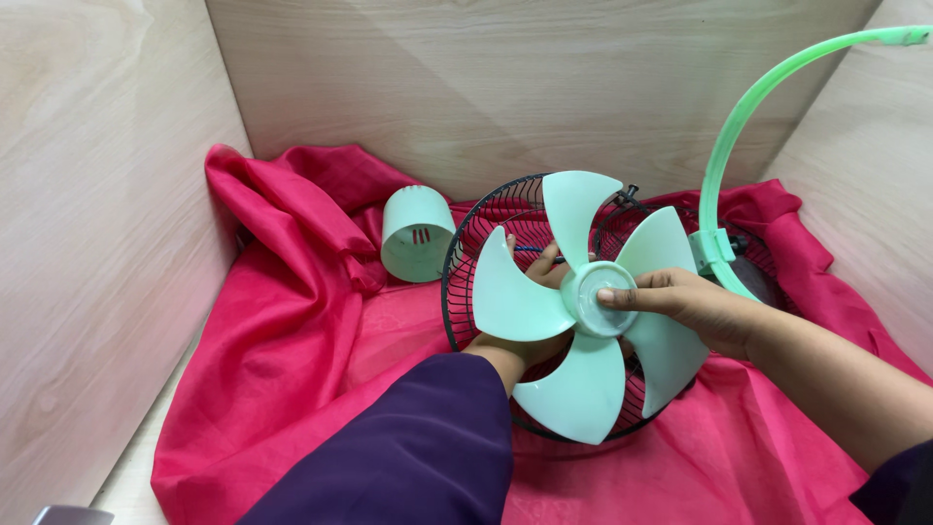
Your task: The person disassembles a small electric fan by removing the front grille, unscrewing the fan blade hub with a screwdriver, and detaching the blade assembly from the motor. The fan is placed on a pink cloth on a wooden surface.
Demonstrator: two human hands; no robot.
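A pale green fan blade with several vanes sits in front of a black wire fan guard. My right hand grips the blade's round hub, thumb on its face. Behind the blade, my left hand holds the guard or the motor part; the blade hides most of it, and only fingertips and the wrist show. A dark purple sleeve covers my left forearm.
A red cloth covers the surface. A pale green cup-shaped motor cover lies on it at the left. A curved green plastic ring strip arcs up at the right. Wooden walls close in on three sides.
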